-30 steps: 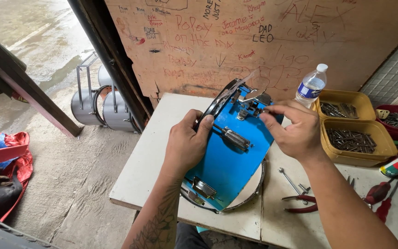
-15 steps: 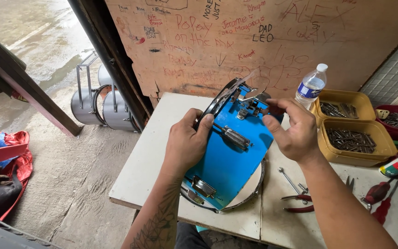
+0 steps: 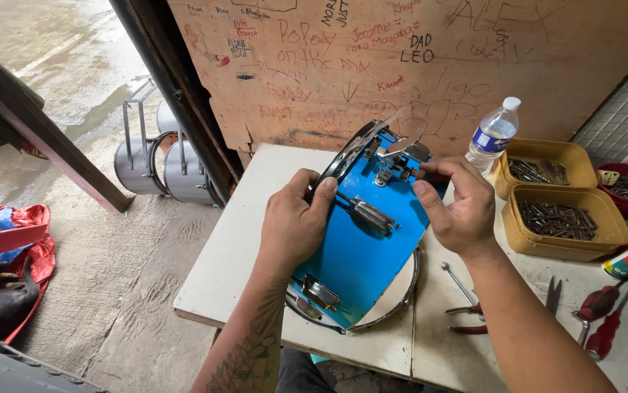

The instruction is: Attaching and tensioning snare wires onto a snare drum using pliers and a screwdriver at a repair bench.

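I see the white rectangular table (image 3: 241, 240) bearing the blue-shelled snare drum with chrome hoops (image 3: 361, 255), tilted on its edge; my left hand (image 3: 295, 225) wraps its upper rim, fingers curled together; my right hand (image 3: 459, 207) pinches the small chrome strainer bracket (image 3: 397, 164).

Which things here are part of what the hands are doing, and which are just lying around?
In use:
- blue drum, tilted on the table
- left hand gripping its rim
- right hand at the metal fitting near the top

Lying about:
- water bottle
- yellow trays of nails
- pliers
- red-handled screwdrivers
- silver drums on the floor
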